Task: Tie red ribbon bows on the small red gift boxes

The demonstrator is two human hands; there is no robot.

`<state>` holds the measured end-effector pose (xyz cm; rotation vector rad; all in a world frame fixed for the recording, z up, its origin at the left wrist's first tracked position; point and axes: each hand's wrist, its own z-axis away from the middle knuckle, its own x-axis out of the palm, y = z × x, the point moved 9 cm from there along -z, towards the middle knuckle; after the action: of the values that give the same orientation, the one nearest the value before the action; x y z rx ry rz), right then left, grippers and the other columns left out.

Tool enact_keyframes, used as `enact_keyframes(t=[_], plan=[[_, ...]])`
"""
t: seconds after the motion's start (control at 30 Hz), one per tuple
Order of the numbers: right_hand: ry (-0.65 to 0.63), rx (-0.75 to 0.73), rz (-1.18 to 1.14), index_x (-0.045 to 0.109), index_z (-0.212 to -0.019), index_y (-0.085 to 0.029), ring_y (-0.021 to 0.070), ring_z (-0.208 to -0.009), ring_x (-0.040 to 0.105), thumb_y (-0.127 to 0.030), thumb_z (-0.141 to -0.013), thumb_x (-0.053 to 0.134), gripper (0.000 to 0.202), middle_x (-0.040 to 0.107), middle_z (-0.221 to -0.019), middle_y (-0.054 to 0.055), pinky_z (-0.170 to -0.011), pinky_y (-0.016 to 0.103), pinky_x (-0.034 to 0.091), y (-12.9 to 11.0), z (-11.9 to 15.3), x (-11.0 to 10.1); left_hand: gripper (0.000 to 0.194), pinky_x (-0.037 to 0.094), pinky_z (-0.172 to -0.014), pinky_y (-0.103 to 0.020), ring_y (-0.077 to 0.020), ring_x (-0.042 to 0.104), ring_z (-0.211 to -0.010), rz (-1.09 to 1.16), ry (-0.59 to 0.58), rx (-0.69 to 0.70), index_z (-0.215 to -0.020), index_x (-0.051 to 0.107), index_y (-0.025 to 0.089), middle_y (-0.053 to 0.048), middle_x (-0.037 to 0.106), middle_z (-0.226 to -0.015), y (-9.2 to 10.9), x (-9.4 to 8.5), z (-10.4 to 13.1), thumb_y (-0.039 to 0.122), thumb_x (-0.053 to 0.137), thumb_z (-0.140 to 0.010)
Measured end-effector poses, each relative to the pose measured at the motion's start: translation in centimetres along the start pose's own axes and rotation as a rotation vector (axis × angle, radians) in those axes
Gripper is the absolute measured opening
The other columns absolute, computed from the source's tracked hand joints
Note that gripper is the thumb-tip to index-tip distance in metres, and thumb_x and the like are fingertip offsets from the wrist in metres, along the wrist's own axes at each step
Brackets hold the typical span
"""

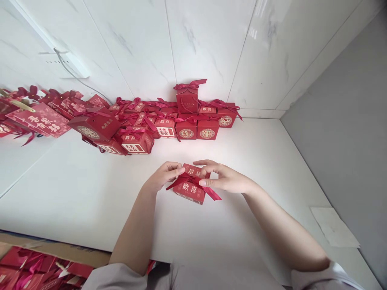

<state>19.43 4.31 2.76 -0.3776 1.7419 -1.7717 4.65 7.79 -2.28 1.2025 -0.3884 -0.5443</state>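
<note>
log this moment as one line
left hand: holding red box | right hand: at ribbon | red box: on table | behind: other boxes

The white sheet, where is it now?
The white sheet lies at lower right in the head view, on the table beside the grey panel, right of the right arm.

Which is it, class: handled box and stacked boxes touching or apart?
Apart. The head view shows white tabletop between the handled box and the stacked boxes.
</note>
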Motion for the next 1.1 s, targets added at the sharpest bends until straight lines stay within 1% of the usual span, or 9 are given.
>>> enact_keyframes(t=[0.13, 0.2, 0.27, 0.47, 0.63, 0.77, 0.87, 1.0, 1.1], plan=[[-0.045, -0.035, -0.189, 0.069, -0.084, -0.022, 0.0266, -0.139, 0.039, -0.044, -0.084, 0.069, 0.022, 0.045, -0.147, 0.006, -0.112, 0.044, 0.032, 0.3, -0.3, 0.2, 0.05, 0.022, -0.049, -0.023, -0.0078, 0.031, -0.051, -0.113, 0.14, 0.005, -0.061, 0.037, 0.018, 0.005, 0.033, -0.057, 0.9, 0.1, 0.4, 0.055, 0.065, -0.079], [-0.03, -0.009, -0.254, 0.069, -0.087, -0.022, 0.0271, -0.136, 0.044, -0.045, -0.086, 0.067, 0.023, 0.043, -0.149, 0.006, -0.109, 0.044, 0.036, 0.6, -0.3, 0.0, 0.05, 0.026, -0.053, -0.023, -0.0088, 0.034, -0.055, -0.246, 0.244, 0.049, -0.061, 0.036, 0.017, 0.004, 0.034, -0.061, 2.0, -0.2, 0.8, 0.053, 0.067, -0.078], [0.0, 0.014, -0.264, 0.069, -0.09, -0.022, 0.0274, -0.133, 0.047, -0.047, -0.087, 0.065, 0.025, 0.044, -0.148, 0.007, -0.107, 0.045, 0.038, 0.7, -0.3, -0.3, 0.048, 0.03, -0.057, -0.023, -0.0096, 0.037, -0.06, -0.354, 0.292, 0.09, -0.062, 0.038, 0.017, 0.003, 0.038, -0.067, 2.8, -0.1, 1.1, 0.051, 0.069, -0.077], [-0.002, -0.014, -0.153, 0.067, -0.09, -0.022, 0.0247, -0.128, 0.051, -0.049, -0.091, 0.059, 0.029, 0.049, -0.144, 0.006, -0.106, 0.043, 0.04, -0.3, -0.1, 0.2, 0.037, 0.041, -0.074, -0.026, -0.0156, 0.051, -0.083, -0.417, 0.277, 0.147, -0.07, 0.053, 0.018, -0.002, 0.052, -0.092, 3.1, -0.2, 1.0, 0.048, 0.074, -0.072], [0.109, -0.005, -0.011, 0.067, -0.084, -0.022, 0.0256, -0.134, 0.043, -0.05, -0.09, 0.058, 0.03, 0.047, -0.144, 0.005, -0.111, 0.044, 0.034, -0.5, 0.3, 0.0, 0.032, 0.044, -0.084, -0.03, -0.0201, 0.056, -0.097, -0.399, 0.238, 0.148, -0.071, 0.059, 0.018, -0.006, 0.057, -0.108, 3.0, -0.1, 0.9, 0.047, 0.074, -0.073], [0.115, -0.007, -0.026, 0.071, -0.085, -0.023, 0.027, -0.136, 0.042, -0.051, -0.09, 0.059, 0.03, 0.049, -0.143, 0.006, -0.11, 0.044, 0.035, -0.5, 0.3, 0.2, 0.029, 0.045, -0.084, -0.03, -0.0208, 0.057, -0.1, -0.389, 0.229, 0.14, -0.076, 0.063, 0.019, -0.006, 0.057, -0.112, 2.9, 0.0, 0.8, 0.046, 0.074, -0.074], [0.127, -0.023, -0.088, 0.074, -0.088, -0.025, 0.0269, -0.134, 0.045, -0.05, -0.089, 0.061, 0.028, 0.048, -0.144, 0.005, -0.111, 0.044, 0.035, -0.5, 0.2, 0.2, 0.031, 0.045, -0.083, -0.03, -0.0204, 0.057, -0.099, -0.382, 0.237, 0.151, -0.071, 0.06, 0.018, -0.006, 0.057, -0.111, 2.9, -0.1, 0.7, 0.046, 0.075, -0.073], [0.083, -0.083, -0.113, 0.076, -0.095, -0.028, 0.0259, -0.132, 0.048, -0.047, -0.09, 0.062, 0.024, 0.048, -0.145, 0.003, -0.11, 0.042, 0.038, -1.2, 0.1, 0.9, 0.031, 0.045, -0.086, -0.033, -0.0208, 0.057, -0.098, -0.369, 0.238, 0.174, -0.071, 0.061, 0.018, -0.006, 0.058, -0.108, 3.0, -0.1, 0.7, 0.045, 0.076, -0.072], [0.049, -0.126, -0.087, 0.076, -0.09, -0.027, 0.0266, -0.134, 0.045, -0.046, -0.088, 0.063, 0.023, 0.048, -0.144, 0.003, -0.112, 0.042, 0.035, -1.7, 0.2, 1.4, 0.028, 0.045, -0.09, -0.034, -0.0219, 0.057, -0.101, -0.365, 0.222, 0.171, -0.075, 0.065, 0.019, -0.006, 0.058, -0.11, 3.0, 0.0, 0.7, 0.045, 0.076, -0.072]])
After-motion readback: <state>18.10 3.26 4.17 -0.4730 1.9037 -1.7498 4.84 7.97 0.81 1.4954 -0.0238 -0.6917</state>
